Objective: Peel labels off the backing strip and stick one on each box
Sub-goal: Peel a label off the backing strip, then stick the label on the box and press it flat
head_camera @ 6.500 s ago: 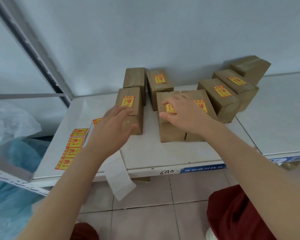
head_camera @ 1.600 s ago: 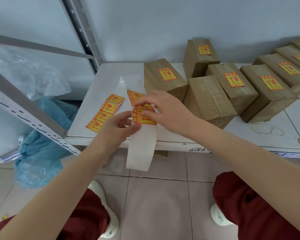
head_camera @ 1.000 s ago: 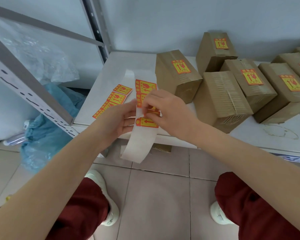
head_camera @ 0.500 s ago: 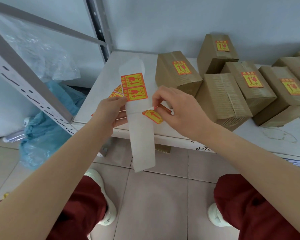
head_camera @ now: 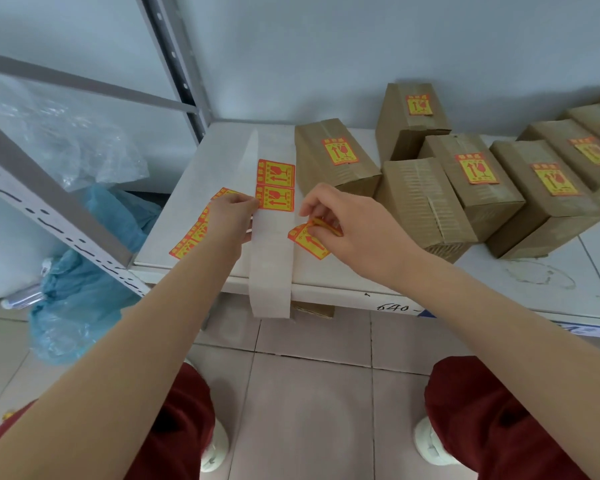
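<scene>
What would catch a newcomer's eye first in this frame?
The right hand pinches a peeled yellow-and-red label above the shelf. Beside it, the left hand holds the white backing strip, bearing two more labels. Behind stands one bare brown box among labelled boxes.

Left hand (head_camera: 230, 220) pinches backing strip (head_camera: 270, 268); right hand (head_camera: 355, 225) pinches peeled label (head_camera: 309, 242).

We log a white backing strip (head_camera: 269, 258) running along the shelf (head_camera: 534, 271) near its left end and over the front edge, the tail hanging free. The left hand (head_camera: 231, 220) pinches its left side. Two yellow-and-red labels (head_camera: 275, 185) sit on it. One peeled label (head_camera: 309, 240) is pinched in the right hand (head_camera: 354, 230), just right of the strip. Brown labelled boxes (head_camera: 336, 174) stand toward the back edge. The bare box (head_camera: 426, 202) in front has a taped top.
</scene>
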